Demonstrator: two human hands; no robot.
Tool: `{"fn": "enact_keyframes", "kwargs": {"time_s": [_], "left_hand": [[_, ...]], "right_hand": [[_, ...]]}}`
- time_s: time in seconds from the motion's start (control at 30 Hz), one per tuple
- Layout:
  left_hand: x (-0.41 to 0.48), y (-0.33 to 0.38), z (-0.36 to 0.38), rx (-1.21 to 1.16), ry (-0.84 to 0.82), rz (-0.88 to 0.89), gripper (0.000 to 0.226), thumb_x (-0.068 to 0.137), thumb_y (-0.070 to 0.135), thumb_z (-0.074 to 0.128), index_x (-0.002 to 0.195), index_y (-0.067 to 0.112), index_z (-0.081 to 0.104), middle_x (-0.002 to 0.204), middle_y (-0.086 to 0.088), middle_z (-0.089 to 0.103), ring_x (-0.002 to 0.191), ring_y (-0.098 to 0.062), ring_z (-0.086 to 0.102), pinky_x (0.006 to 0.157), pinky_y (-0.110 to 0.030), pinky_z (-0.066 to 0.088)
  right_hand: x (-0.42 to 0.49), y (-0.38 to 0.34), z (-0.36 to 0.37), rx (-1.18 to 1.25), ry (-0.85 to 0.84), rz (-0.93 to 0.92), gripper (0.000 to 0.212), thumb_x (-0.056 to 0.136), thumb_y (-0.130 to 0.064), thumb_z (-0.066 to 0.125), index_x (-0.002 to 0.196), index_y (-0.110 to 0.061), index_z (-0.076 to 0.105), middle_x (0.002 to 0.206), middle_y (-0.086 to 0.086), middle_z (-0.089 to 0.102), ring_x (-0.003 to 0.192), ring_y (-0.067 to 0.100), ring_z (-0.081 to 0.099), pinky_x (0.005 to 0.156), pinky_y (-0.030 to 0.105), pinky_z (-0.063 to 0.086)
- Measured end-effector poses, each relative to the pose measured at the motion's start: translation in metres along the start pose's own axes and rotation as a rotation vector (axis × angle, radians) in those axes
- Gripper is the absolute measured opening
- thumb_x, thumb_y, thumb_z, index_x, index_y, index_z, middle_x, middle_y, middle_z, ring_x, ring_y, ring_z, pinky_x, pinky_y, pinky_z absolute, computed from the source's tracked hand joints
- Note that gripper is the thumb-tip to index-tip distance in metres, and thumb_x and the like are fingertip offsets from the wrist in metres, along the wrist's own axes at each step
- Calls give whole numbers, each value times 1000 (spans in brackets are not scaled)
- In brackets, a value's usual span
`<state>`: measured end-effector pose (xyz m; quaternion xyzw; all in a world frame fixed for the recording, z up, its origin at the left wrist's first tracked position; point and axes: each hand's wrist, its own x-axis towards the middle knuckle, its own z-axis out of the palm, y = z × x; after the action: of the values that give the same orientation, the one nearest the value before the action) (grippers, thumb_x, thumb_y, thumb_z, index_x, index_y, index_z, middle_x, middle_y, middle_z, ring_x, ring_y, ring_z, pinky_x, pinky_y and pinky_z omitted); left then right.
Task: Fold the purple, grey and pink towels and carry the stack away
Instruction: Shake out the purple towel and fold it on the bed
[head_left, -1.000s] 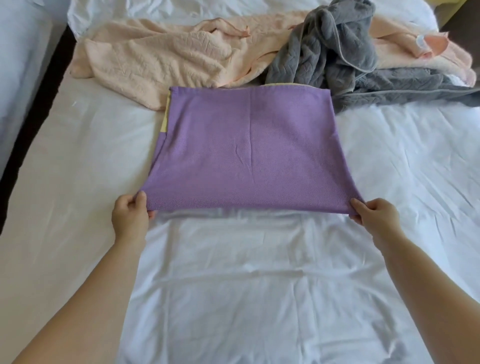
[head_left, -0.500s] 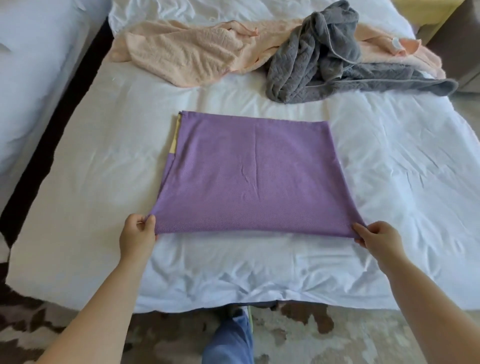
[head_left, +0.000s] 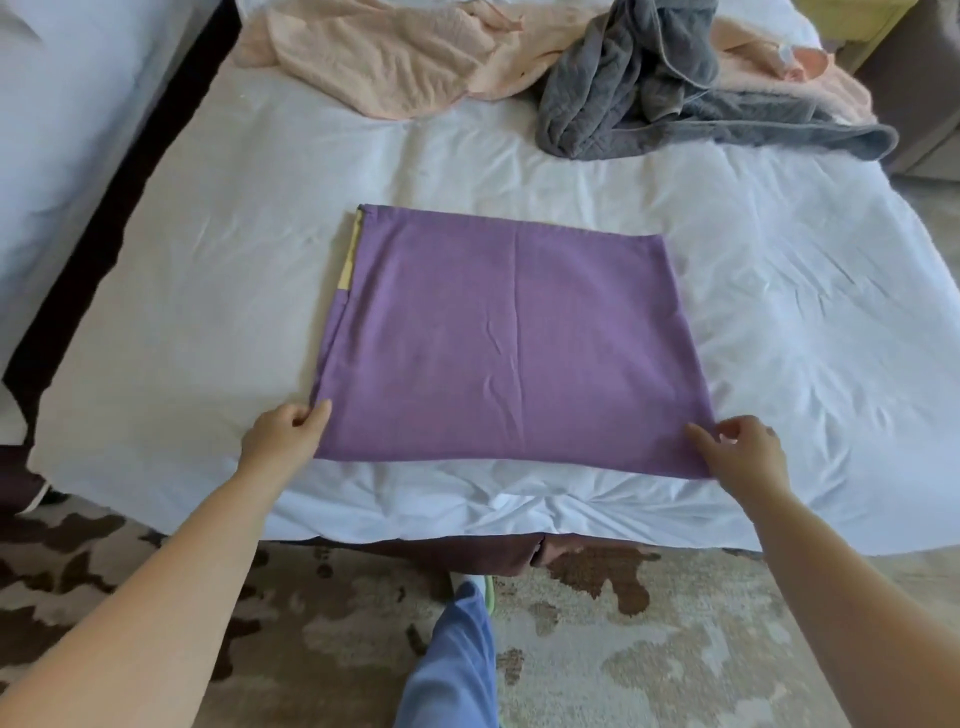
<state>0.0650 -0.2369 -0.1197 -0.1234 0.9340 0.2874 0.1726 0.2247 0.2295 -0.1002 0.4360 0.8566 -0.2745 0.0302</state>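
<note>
Head view: a white-sheeted bed (head_left: 208, 260) stands over patterned carpet (head_left: 649, 649). The purple towel (head_left: 509, 338) lies flat and part-folded near the bed's near edge. The left grip (head_left: 283, 434) and right grip (head_left: 743, 452) each pinch a near corner, probably to square it for the next fold. The grey towel (head_left: 649, 98) and pink towel (head_left: 384, 62) lie crumpled at the far side, unfolded.

L hand (head_left: 283, 434) & R hand (head_left: 743, 452) pulled purple towel (head_left: 514, 338) twd near bed (head_left: 208, 312) edge.

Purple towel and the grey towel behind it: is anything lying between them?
Nothing: in the head view only bare, wrinkled white bedsheet separates the folded purple towel from the crumpled grey towel.
</note>
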Motion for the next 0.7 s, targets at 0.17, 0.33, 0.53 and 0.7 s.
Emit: {"fn": "enact_keyframes", "kwargs": {"time_s": [0.17,0.33,0.53,0.7], "left_hand": [[43,42,-7,-133,68,13,43,89,48,56,62,15,52,77,-12,62,82,-36,59,71,-37,43],[101,87,3,-261,56,82,28,83,42,65,77,15,66,77,-2,64,70,-22,57,67,-30,45],[159,124,2,-230,121,119,45,87,34,63,59,3,46,57,-6,43,54,-22,36,55,-31,31],[184,126,4,-228,231,75,29,94,33,53,78,10,51,74,-4,54,73,-28,53,63,-31,36]], "right_hand": [[37,-45,6,67,39,-18,45,82,-42,66,113,-10,57,114,17,57,111,38,50,98,46,39],[95,-98,22,125,70,-6,55,84,-38,67,124,-6,48,121,20,55,114,39,50,100,48,39],[160,-144,32,167,88,52,56,86,-38,63,129,-7,43,124,17,57,114,37,53,97,47,42],[195,-158,42,171,118,55,38,89,-21,59,123,-8,46,113,18,60,106,37,55,90,45,43]]}}
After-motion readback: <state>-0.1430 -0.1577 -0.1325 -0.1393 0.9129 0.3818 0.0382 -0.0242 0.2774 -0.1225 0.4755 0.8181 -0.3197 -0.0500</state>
